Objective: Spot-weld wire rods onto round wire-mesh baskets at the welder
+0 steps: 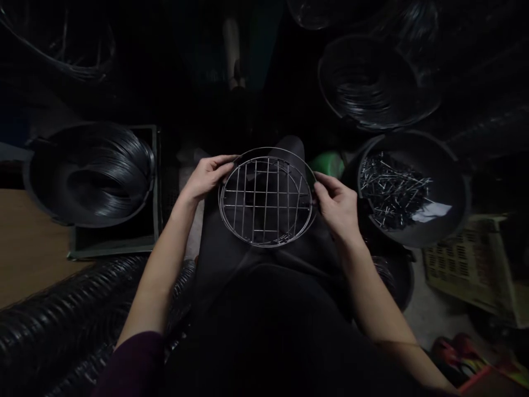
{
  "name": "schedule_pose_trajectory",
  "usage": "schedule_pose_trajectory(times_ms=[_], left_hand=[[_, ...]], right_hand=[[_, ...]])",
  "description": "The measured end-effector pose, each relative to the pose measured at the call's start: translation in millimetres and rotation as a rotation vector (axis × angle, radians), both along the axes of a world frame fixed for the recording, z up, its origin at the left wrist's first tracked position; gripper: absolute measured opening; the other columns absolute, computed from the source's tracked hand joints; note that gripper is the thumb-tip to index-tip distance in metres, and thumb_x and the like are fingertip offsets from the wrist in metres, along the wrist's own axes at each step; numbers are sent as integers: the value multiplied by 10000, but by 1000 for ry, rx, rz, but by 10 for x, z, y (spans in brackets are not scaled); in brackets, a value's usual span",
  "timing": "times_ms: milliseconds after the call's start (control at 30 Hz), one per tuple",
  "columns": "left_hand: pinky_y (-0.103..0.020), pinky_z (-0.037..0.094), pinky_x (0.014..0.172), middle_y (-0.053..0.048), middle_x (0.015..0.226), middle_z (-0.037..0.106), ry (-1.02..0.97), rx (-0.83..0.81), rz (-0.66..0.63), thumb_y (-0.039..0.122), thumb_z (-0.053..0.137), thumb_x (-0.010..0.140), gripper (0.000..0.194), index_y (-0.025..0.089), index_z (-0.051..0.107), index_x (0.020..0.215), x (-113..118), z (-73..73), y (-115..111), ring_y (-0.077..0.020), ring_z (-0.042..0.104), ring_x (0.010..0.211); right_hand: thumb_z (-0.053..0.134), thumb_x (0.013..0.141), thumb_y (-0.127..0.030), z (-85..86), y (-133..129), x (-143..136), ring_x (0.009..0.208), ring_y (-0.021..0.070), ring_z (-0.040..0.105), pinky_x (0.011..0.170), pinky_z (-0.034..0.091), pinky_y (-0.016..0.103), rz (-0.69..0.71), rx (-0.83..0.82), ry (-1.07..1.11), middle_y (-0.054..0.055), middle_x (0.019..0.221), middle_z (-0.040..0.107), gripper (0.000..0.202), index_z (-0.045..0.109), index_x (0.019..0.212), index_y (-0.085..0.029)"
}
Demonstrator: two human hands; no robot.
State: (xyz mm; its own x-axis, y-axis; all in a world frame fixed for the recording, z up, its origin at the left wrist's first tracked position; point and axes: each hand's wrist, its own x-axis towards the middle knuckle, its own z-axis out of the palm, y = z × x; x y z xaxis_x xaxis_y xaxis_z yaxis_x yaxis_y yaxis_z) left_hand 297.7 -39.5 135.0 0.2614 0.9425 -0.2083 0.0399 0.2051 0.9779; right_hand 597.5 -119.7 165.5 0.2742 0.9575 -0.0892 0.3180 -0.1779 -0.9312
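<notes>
A round wire rack (266,192) with crossing bars and a double rim is held over my lap. My left hand (209,175) has its fingers closed on the rim at the upper left. On the opposite side my right hand (339,203) pinches the rim between thumb and fingers. Part of a thin outer wire ring (268,148) rises beyond the grid's far edge; I cannot tell whether it is joined to the rack. Short wire pieces seem to lie along the near rim, too small to make out clearly.
To the right stands a black bucket (444,190) of short wire pieces, with a coil bucket (326,82) behind it. Coiled wire (119,160) fills a left tub above a crate (111,248). Stacked wire rings (74,309) lie front left; a yellowish crate (467,264) sits right.
</notes>
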Motion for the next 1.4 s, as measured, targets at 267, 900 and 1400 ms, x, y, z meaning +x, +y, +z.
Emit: schedule_pose_trajectory(times_ms=[267,900,1400], left_hand=[[-173,388,432,44,495,446,-175,-206,-19,219,692,820,307,112,726,1105,-68,-34,72,-61,442,417],[-313,533,970,-20,1151,747,495,339,-158,355,578,939,351,247,684,1255,1,-323,-20,-216,713,1043],[-406,537,992,-15,1161,741,366,375,48,515,606,900,373,276,731,1158,-62,-548,-299,-272,692,1113]], right_hand=[[742,760,-444,-203,62,-1,965,219,692,884,571,434,26,-67,155,48,1018,748,386,736,1075,-221],[677,800,-569,-487,-190,197,1219,258,599,1137,387,482,216,-174,-118,56,1256,687,578,675,1267,-229],[522,904,-543,-506,-410,159,1031,255,669,979,515,462,284,-11,-385,93,1069,721,450,717,1146,-217]])
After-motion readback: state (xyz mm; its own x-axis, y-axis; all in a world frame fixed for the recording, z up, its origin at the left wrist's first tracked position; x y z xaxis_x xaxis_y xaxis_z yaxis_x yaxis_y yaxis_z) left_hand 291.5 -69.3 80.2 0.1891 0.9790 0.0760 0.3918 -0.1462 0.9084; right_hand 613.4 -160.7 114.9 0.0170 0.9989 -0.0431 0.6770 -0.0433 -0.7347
